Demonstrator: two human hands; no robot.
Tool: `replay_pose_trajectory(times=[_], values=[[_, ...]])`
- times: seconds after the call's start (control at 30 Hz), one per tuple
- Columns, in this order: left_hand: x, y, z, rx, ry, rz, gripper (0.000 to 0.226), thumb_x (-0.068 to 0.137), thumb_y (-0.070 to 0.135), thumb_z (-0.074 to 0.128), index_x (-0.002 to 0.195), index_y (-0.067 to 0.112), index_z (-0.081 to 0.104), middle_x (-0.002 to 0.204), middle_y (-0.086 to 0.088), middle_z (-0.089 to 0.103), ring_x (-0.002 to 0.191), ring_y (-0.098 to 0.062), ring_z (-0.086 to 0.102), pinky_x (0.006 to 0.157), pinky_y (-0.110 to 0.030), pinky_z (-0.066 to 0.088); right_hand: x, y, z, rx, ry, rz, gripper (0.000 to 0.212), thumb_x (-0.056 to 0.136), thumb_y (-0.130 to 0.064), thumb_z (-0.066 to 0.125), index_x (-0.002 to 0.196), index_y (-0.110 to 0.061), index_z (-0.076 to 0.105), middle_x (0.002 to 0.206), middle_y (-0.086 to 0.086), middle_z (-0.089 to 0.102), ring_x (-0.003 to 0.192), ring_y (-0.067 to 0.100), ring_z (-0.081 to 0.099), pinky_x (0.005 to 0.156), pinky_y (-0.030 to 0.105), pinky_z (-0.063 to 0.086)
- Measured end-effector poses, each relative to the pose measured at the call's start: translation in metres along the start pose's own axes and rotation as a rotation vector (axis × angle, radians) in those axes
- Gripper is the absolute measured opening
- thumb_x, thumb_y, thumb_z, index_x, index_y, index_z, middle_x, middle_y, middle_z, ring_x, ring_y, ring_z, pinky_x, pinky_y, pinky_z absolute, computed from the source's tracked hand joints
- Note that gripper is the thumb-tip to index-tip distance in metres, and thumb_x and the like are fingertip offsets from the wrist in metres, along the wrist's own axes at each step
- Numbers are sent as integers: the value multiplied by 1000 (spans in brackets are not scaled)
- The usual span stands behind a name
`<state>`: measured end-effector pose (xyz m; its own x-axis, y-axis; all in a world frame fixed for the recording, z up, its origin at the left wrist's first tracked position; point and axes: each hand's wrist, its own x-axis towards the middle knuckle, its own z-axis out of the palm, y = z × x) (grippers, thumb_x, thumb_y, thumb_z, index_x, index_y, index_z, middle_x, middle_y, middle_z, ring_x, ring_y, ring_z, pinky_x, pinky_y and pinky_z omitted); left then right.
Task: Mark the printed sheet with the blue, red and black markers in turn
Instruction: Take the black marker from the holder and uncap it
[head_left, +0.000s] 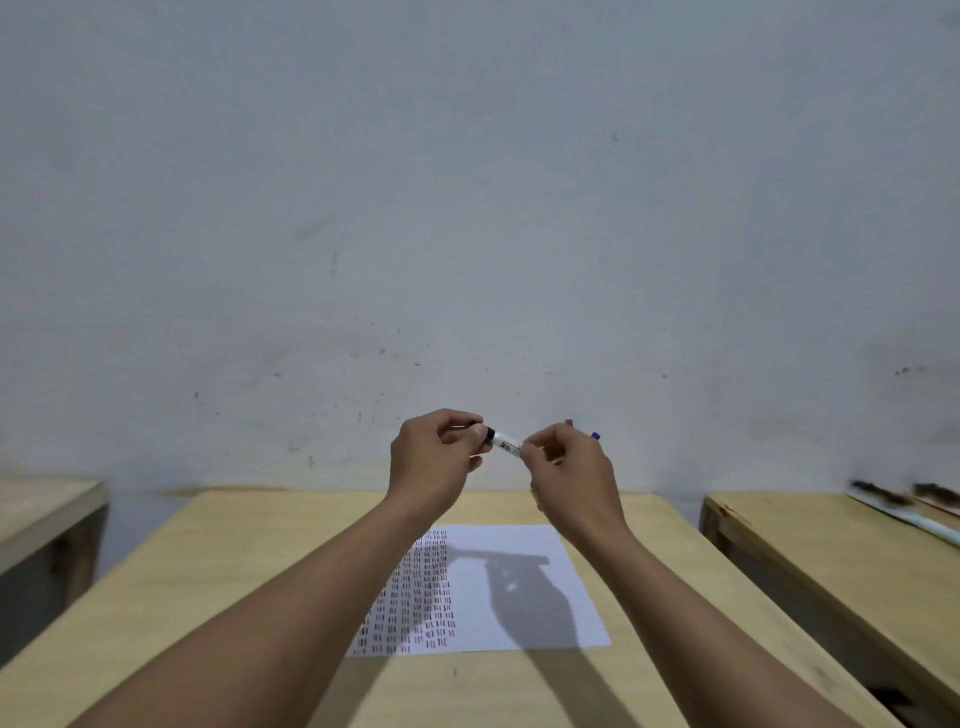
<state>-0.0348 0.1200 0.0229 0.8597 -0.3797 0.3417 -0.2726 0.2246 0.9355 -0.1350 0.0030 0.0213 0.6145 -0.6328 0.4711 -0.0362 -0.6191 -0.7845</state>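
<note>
Hands (506, 462) grip black marker (503, 442), label print unreadable

- Both bare arms reach forward, held up in the air.
- Left hand (435, 451) is curled, fingers pinched tight.
- Right hand (570, 467) is close beside it, fingertips pinched too.

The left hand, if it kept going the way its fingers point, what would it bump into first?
Most likely the right hand. The left hand points its fingers sideways along the black marker both hands hold, and the right hand pinches its other end. They look level, though depth is hard to judge.
</note>
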Motion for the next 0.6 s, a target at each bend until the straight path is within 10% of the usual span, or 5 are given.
replay_pose_trajectory(times=[0.27, 0.6], values=[[-19, 2, -18, -34, -87, -44, 12, 94, 6, 65, 101, 7, 74, 94, -15, 78, 89, -24, 77, 81, -37, 62, -30, -21, 21, 972, -202, 703, 31, 92, -39, 71, 95, -9, 70, 59, -1, 53, 45, 8, 48, 42, 18, 46], [-22, -7, -39, 179, -38, -8, 15, 95, 17, 65, 93, 6, 75, 86, -13, 77, 81, -21, 78, 80, -41, 64, -36, -18, 46, 1273, -102, 701, 12, 95, -7, 66, 86, -1, 63, 62, 7, 62, 49, 11, 62, 49, 19, 56]])
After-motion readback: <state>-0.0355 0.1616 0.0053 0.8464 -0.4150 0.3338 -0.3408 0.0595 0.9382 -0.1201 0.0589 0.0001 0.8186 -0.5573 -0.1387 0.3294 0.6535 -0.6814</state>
